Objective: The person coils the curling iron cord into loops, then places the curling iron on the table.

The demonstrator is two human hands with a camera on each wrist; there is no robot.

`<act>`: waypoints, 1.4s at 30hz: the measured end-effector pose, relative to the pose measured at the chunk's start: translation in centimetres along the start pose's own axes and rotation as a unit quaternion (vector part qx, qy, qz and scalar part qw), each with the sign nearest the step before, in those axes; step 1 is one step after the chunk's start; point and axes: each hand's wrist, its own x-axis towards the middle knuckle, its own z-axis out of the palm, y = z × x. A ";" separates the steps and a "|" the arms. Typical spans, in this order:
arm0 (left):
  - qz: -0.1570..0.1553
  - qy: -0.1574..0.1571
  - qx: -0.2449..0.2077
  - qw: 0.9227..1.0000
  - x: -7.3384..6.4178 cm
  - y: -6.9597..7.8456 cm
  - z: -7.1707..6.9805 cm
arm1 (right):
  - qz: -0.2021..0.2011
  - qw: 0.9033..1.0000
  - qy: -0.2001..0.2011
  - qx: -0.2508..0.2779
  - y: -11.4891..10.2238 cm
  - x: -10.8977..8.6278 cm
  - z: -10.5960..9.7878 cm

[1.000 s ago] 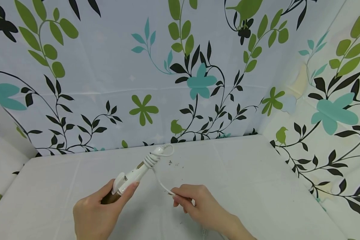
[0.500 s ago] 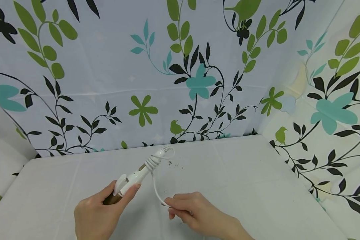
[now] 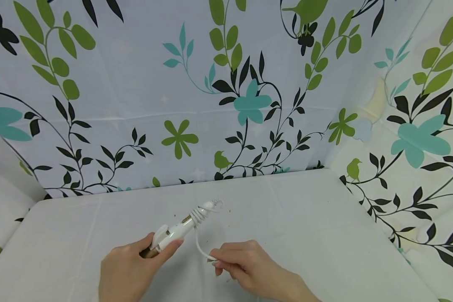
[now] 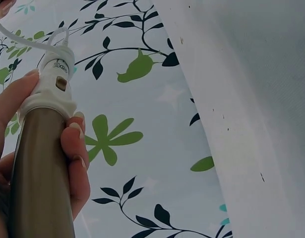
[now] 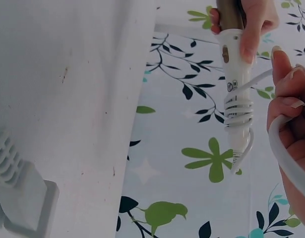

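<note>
My left hand point(image 3: 124, 268) grips a curling iron point(image 3: 178, 230) around its bronze barrel point(image 4: 43, 173), near the white handle. The handle points up and to the right, over the white table. Several turns of white cord point(image 5: 239, 111) are wound around the handle's end. From these turns the loose cord point(image 3: 198, 243) runs down to my right hand point(image 3: 249, 264), which pinches it between thumb and fingers. In the right wrist view the cord also passes across the palm. A white plug point(image 5: 28, 198) shows at that view's lower left.
The white tabletop point(image 3: 305, 226) bears small dark specks. Behind it hangs a pale cloth point(image 3: 136, 84) printed with leaves and flowers. A similar patterned cloth point(image 3: 381, 176) stands along the right side.
The curling iron and my left hand have shifted slightly right, and the handle's end has dipped. My right hand has moved a little left and nearer to me, still pinching the cord.
</note>
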 end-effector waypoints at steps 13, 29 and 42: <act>0.162 0.046 0.015 0.986 0.0 -0.8 1.0 | -0.023 0.998 0.063 -0.020 0.4 0.1 -0.5; 0.312 0.049 -0.049 0.948 0.1 -1.1 1.9 | -0.002 0.988 0.139 -0.072 0.4 0.1 -1.1; 0.367 -0.001 -0.078 0.927 -0.2 -1.3 2.0 | 0.012 0.985 0.149 -0.092 0.5 0.1 -1.5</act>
